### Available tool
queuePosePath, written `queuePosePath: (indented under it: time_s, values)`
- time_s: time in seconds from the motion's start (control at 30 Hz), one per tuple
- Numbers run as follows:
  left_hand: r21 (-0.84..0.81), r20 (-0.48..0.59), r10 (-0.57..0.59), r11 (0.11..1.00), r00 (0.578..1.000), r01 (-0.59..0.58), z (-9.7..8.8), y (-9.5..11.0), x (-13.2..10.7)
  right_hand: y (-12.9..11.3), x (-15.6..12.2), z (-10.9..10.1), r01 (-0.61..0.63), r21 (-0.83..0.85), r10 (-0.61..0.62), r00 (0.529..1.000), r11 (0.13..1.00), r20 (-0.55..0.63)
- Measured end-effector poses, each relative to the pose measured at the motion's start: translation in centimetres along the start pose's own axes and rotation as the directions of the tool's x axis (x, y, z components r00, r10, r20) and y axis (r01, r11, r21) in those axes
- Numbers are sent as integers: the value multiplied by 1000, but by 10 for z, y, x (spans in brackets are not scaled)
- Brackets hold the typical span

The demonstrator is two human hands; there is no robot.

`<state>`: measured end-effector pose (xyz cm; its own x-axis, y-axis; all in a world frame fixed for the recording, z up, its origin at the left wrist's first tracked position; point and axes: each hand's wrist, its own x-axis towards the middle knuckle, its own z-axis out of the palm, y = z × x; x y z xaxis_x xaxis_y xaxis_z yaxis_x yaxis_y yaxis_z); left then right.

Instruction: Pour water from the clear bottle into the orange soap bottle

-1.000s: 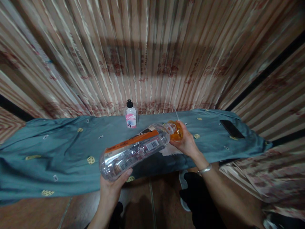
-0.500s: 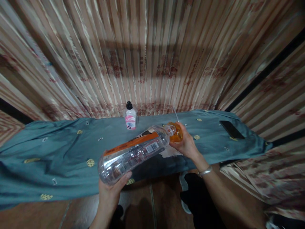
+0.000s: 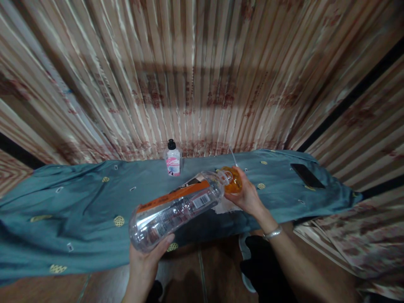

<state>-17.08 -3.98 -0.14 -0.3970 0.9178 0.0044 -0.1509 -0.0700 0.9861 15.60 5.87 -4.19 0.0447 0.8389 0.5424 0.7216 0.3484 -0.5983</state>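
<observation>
A large clear plastic bottle (image 3: pixel 176 212) with an orange label and a barcode lies tilted across the middle of the view, its neck up to the right. My left hand (image 3: pixel 147 256) is closed around its lower end from beneath. In my right hand (image 3: pixel 248 193) is an orange see-through piece (image 3: pixel 233 181) at the bottle's mouth; whether it is a cap or a small container, I cannot tell. A thin whitish tube (image 3: pixel 233 155) rises just above the right fingers. Under that hand lies a pale sheet, perhaps tissue (image 3: pixel 225 205).
Green-blue patterned cloth (image 3: pixel 91 198) covers the long surface. A small bottle with a black cap and pink label (image 3: pixel 173 162) stands upright at the back. To the right lies a black phone (image 3: pixel 306 175). Striped curtains (image 3: pixel 189 75) hang directly behind; brown floor shows below.
The whole scene sits slightly lower in the picture. Both hands keep their hold, and the bottle and orange piece stay together at nearly the same tilt.
</observation>
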Motion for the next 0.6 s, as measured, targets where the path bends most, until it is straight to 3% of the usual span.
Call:
queuePosePath:
  time_s: [0.6]
  values:
    - [-35,-12,-2,999,1000,2,2,-1,0,4,0,0,17,13,-17,1000,1000,-3]
